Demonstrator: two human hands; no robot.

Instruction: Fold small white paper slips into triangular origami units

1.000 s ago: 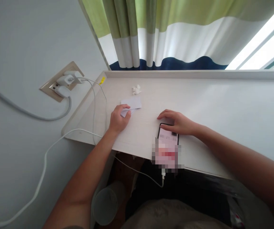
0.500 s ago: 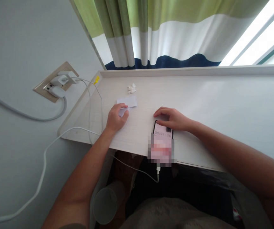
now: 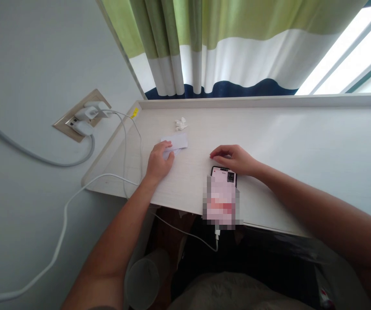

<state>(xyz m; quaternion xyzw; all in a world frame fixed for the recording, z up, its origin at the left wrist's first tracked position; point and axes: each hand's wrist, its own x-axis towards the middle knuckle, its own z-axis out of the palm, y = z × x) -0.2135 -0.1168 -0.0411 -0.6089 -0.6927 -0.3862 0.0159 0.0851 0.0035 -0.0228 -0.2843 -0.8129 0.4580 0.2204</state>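
My left hand (image 3: 160, 160) rests on the desk at the near-left edge of some white paper slips (image 3: 178, 141). Its fingertips lie over the slips, and the thumb is spread away from the index finger. Two slips seem to overlap, the lower one partly covered. To the right, my right hand (image 3: 233, 159) lies on its side just beyond the top end of a phone (image 3: 221, 175). Its fingers are loosely bent, with a gap to the thumb and nothing between them. Most of the phone's lit screen is blurred out.
A crumpled tissue (image 3: 181, 124) lies behind the slips on the white desk (image 3: 285, 142). White cables (image 3: 107, 175) run from a wall socket (image 3: 82, 115) across the desk's left end. A charging plug (image 3: 217, 232) hangs from the phone. Below stands a bin (image 3: 142, 282).
My right thumb has lifted off the top of the phone's screen, and the display has changed. My left hand stays at the paper slips. The whole view has shifted slightly.
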